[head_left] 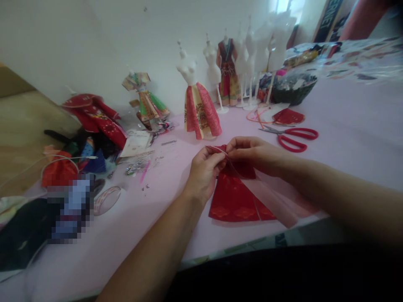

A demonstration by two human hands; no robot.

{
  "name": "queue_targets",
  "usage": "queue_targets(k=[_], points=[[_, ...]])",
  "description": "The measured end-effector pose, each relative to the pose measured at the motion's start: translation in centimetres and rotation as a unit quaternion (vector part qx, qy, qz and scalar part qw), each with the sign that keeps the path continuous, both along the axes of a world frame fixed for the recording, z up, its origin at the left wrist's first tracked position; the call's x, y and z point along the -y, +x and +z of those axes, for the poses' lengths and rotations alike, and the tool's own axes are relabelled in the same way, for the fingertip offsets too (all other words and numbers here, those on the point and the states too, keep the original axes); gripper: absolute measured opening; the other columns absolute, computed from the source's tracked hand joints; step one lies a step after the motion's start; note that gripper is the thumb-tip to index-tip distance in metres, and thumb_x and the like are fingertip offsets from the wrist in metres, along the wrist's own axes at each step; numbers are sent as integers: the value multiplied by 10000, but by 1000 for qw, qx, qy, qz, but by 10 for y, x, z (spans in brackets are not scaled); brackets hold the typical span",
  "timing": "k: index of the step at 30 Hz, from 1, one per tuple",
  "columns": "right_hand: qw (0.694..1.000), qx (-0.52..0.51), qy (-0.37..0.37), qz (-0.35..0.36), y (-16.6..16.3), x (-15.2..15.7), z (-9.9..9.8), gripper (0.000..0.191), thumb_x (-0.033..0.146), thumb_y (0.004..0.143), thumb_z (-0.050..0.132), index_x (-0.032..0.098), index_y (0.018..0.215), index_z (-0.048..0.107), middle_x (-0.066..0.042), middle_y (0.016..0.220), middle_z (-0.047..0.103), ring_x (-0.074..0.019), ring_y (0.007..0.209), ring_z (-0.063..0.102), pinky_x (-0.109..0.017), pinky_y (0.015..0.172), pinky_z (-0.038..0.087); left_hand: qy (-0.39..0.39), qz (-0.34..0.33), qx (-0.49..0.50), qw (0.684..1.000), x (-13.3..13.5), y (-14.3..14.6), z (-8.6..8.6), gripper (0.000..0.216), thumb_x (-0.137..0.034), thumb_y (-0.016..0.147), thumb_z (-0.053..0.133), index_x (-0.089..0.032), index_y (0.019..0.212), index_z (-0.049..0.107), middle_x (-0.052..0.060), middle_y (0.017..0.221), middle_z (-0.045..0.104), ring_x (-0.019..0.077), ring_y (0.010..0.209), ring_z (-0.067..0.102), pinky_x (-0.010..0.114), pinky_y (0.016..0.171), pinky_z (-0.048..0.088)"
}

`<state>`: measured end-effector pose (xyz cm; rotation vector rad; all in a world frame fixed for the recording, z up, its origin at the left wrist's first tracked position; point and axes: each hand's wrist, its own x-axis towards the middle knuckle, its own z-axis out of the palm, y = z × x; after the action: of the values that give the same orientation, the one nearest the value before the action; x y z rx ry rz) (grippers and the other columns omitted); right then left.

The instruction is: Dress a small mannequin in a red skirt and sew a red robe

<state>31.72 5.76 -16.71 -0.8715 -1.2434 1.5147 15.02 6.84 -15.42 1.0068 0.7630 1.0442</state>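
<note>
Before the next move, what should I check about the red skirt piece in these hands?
1. Left hand and right hand both pinch the top of the red skirt piece: ok.
2. Lower part of the piece lies flat on the pink table: ok.
3. Thin beaded strand at the top edge is fastened to the piece: cannot tell, the fingers hide the join.
4. Red-handled scissors lie apart from both hands: ok.

Red-handled scissors (291, 139) on the pink tabletop (346, 113), a dark basket (294, 91) beyond, and paper gowns (199, 111) on white dress forms (188, 69)
</note>
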Motion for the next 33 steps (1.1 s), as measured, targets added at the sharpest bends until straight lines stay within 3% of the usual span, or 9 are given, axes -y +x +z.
queue_targets(k=[18, 24, 33], points=[[1000, -3, -19, 0, 0, 1, -2, 118, 237, 781, 744, 220, 857, 656, -31, 811, 726, -166, 710, 648, -293, 658, 485, -5, -8, -2, 1000, 0, 0, -1, 135, -113, 705, 691, -151, 783, 587, -10, 755, 620, 90, 690, 555, 252, 726, 435], [998, -41, -48, -14, -2, 0, 1, 43, 209, 771, 709, 198, 809, 690, -28, 789, 718, -154, 739, 654, -287, 742, 503, -23, -2, -9, 1000, -2, -1, 1, 125, -109, 689, 669, -147, 781, 593, -3, 741, 625, 90, 677, 560, 234, 681, 419], [999, -33, -36, -14, -4, 0, -3, 63, 207, 782, 704, 207, 844, 691, -29, 822, 723, -159, 755, 657, -302, 765, 515, -52, -4, -47, 998, -3, -3, 4, 208, -288, 719, 735, -156, 779, 586, 8, 692, 629, 99, 631, 563, 235, 614, 382]])
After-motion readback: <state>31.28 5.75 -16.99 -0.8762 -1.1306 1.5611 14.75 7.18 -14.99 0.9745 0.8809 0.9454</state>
